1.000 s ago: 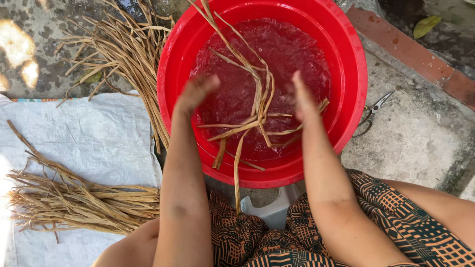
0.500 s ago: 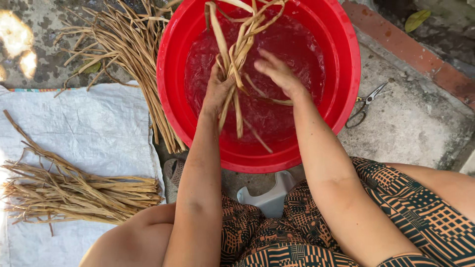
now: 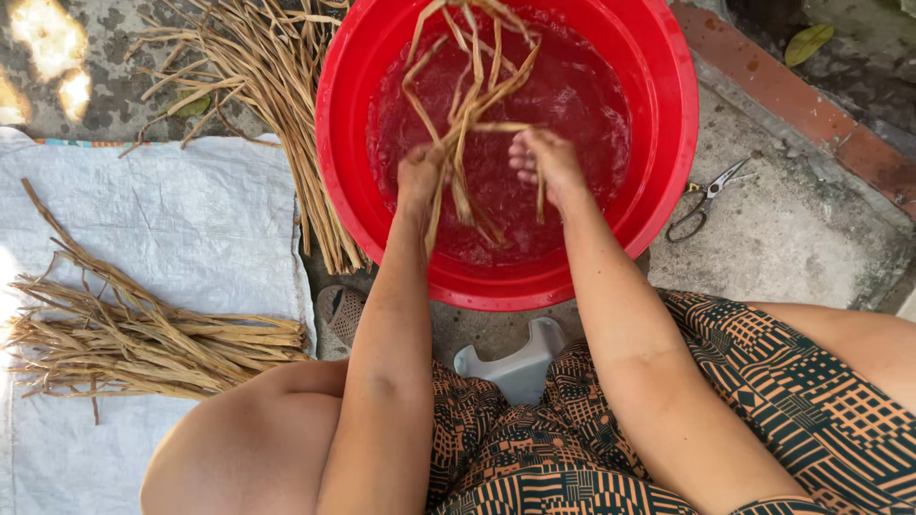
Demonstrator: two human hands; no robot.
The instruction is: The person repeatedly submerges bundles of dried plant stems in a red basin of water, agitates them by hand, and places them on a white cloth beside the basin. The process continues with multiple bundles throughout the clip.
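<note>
- My left hand (image 3: 420, 179) is over the water in the red plastic basin (image 3: 668, 143), fingers closed round the near end of a bunch of wet straw-coloured fibre strips (image 3: 469, 105).
- My right hand (image 3: 544, 157) is just right of it, fingers curled shut on the same strips, with a few loose ends hanging below my palm.
- The strips rise from both hands toward the far rim of the basin, partly lifted out of the water, which looks reddish against the basin.
- The basin sits on the concrete ground (image 3: 792, 229) just beyond my knees.
- To the left of the basin, a loose heap of dry strips (image 3: 258, 86) lies on the ground, touching the basin's left side.
- On the white woven sheet (image 3: 191, 219) at the left lies a separate bundle of dry strips (image 3: 143, 339), well apart from the basin.
- A pair of scissors (image 3: 708, 195) lies on the ground just right of the basin.
- A pale plastic stool (image 3: 520, 362) shows between my legs, near the basin.
</note>
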